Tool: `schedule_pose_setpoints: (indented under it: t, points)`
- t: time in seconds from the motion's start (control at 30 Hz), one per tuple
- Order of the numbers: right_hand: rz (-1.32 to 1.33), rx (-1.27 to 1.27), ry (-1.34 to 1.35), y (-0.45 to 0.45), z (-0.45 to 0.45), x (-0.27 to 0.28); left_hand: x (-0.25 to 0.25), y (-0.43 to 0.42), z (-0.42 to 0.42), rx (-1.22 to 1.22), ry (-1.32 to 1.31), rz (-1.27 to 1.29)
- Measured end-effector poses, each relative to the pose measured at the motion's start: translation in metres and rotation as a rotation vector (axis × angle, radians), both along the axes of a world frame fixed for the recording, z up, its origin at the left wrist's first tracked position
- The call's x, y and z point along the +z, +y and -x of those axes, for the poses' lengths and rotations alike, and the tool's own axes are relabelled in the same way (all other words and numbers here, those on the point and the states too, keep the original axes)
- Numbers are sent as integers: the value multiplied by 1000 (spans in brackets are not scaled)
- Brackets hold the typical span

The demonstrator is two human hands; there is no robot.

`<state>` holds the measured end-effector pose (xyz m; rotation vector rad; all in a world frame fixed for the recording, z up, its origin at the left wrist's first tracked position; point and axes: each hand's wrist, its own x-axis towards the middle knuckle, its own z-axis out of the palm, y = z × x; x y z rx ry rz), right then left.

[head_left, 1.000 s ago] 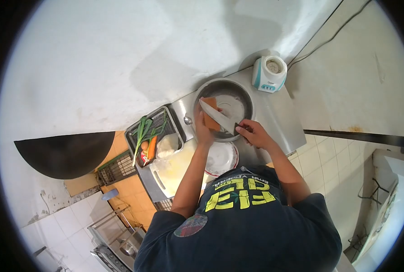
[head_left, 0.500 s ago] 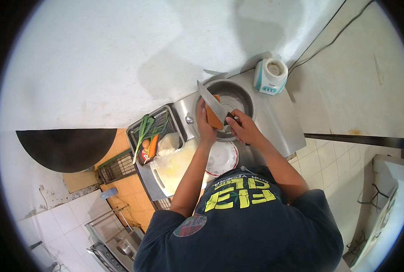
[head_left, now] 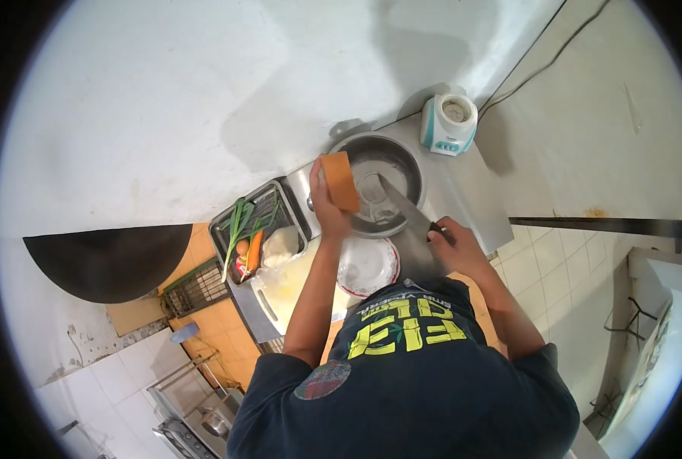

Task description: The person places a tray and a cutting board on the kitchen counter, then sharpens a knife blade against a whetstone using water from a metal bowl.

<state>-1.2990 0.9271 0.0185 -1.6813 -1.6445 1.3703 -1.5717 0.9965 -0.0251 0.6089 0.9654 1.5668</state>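
Observation:
My left hand (head_left: 328,208) is closed around an orange-brown rectangular block (head_left: 341,181) that looks like a whetstone, tilted up over the left side of a round metal basin (head_left: 417,170). My right hand (head_left: 458,243) grips a large kitchen knife (head_left: 402,202) by its dark handle. The blade points up and left across the basin's lower right rim, apart from the whetstone. Something clear, perhaps water, shows in the bottom of the basin.
Left of the basin, a wire-racked metal tray (head_left: 304,223) holds spring onions, a carrot and a pale bagged item. A white cutting board (head_left: 268,300) and a red-rimmed plate (head_left: 369,264) lie nearer me. A blender base (head_left: 449,126) stands back right. A dark wok-like shape (head_left: 107,264) is far left.
The knife has come off the whetstone and moved right and toward me with my right hand. My left hand has shifted left, turning the whetstone's broad face up.

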Motion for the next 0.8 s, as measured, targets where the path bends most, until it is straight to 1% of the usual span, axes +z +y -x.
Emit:
schedule_pose_setpoints:
  t: [0.1,0.2,0.3,0.4,0.5,0.6,0.7,0.8]
  points:
    - [-375,-8,-88,6,3,-7,-10,2,4,-16,-69,14]
    - [-385,89,-236,23,31,23,-13,1,-7,26,-171,80]
    - [-504,134,-115,35,57,20,-21,-2,-13,17,-182,86]
    - [-553,160,-169,40,77,6,-15,-3,-16,-18,-133,96]
    - [-556,196,-227,41,81,5,-9,-3,-17,28,-134,122]
    - [-530,231,-288,34,80,5,-18,1,-15,69,-10,26]
    - [-471,264,-333,21,75,13,-24,6,-13,145,-35,98]
    - [-457,273,-318,5,64,14,-22,7,-9,145,-10,101]
